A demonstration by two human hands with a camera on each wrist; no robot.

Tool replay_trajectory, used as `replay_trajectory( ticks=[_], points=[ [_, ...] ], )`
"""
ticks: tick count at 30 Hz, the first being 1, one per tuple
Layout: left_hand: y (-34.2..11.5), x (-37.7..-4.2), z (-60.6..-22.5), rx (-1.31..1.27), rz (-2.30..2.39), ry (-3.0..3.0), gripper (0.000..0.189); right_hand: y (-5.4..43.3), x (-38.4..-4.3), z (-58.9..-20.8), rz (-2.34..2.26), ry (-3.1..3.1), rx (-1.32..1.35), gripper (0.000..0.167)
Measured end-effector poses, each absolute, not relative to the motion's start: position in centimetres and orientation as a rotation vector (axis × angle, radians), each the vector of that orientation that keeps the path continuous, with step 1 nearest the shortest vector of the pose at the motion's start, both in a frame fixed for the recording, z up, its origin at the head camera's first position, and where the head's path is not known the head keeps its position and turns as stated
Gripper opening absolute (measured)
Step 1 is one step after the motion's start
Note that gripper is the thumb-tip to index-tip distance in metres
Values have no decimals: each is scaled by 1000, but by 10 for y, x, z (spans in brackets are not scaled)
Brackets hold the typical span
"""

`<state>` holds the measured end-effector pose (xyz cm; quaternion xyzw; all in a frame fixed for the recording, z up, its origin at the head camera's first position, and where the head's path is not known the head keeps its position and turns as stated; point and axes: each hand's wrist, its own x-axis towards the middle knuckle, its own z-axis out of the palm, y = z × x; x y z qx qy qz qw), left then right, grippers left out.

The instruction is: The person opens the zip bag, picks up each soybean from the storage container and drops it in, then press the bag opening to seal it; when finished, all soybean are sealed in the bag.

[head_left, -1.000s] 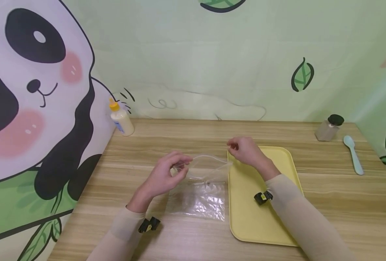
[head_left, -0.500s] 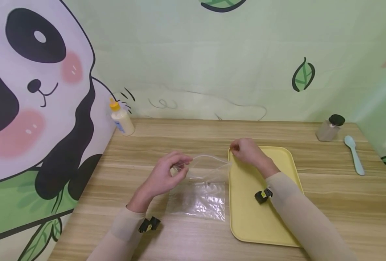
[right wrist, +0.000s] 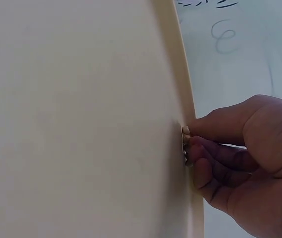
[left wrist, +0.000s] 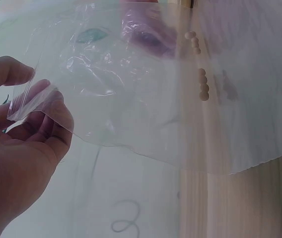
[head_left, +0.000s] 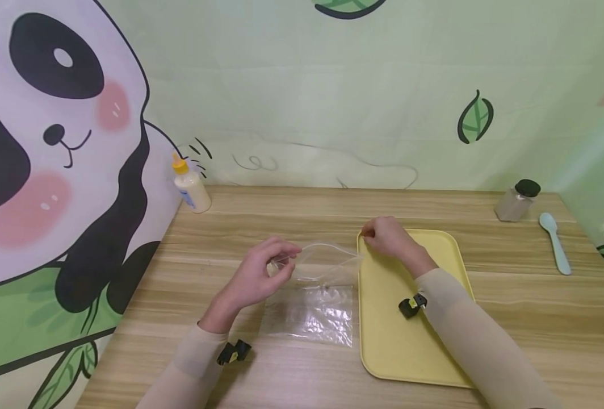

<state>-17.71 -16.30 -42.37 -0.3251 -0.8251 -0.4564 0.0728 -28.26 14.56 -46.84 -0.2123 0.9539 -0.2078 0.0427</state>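
Observation:
My left hand (head_left: 261,272) pinches the left edge of a clear zip bag (head_left: 312,318), whose mouth gapes in a loop. In the left wrist view, several small beige balls (left wrist: 203,85) show within the outline of the bag, in two short rows. At the far left corner of a yellow tray (head_left: 409,341) is my right hand (head_left: 391,236). Its thumb and fingertips pinch small pale balls (right wrist: 185,131) right at the tray's wall, as the right wrist view shows. The fingers partly hide them.
A glue-type bottle (head_left: 193,192) with an orange cap stands at the back left. At the back right are a black-lidded jar (head_left: 515,204) and a pale blue spoon (head_left: 554,244). A printed fabric wall (head_left: 302,113) rises behind the wooden table (head_left: 292,210).
My right hand has shifted slightly right and settled at the tray's far left corner. The left hand and the bag have stayed in place.

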Motion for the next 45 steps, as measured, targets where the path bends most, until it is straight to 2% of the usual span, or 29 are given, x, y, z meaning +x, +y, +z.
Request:
replay_trajectory(
  ticks=[45],
  points=[
    [-162, -177, -424, -952, -1365, -2496, 28, 144, -281, -465, -629, 2904, -671, 11]
  ],
)
